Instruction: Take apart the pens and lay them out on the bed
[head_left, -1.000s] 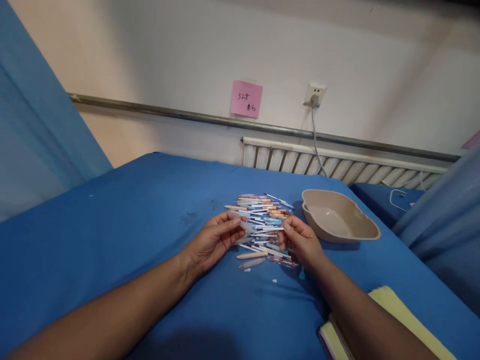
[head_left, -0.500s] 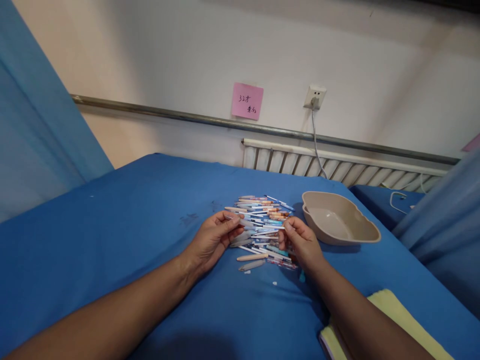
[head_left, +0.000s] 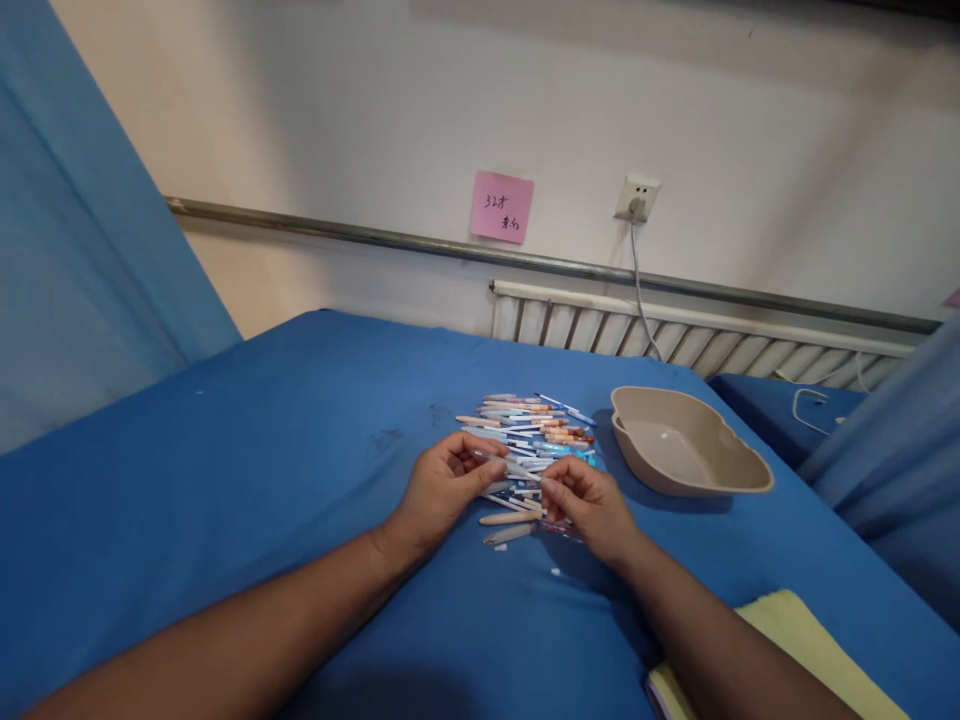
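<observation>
My left hand (head_left: 446, 490) pinches a pale, see-through pen barrel (head_left: 516, 467) between thumb and fingers. My right hand (head_left: 592, 508) has thumb and forefinger closed on a thin white pen refill (head_left: 535, 478) at the barrel's right end. The two pieces line up; how far one sits inside the other is too small to tell. Beneath and beyond both hands lies a spread of pen parts, among them an orange-beige barrel (head_left: 510, 518), a grey barrel (head_left: 510, 534) and a blue pen piece (head_left: 579, 415). My hands hide part of the spread.
A beige plastic basin (head_left: 694, 480) stands right of the pen parts on the blue sheet (head_left: 247, 450). Folded yellow cloth (head_left: 787, 640) lies by my right forearm. Small white bits (head_left: 556, 572) are near the front. Behind are a radiator (head_left: 592, 325) and a metal rail (head_left: 360, 228).
My right hand has moved left toward my left hand, bringing the white refill up to the barrel's end. The gap between my hands is smaller. The view has shifted slightly.
</observation>
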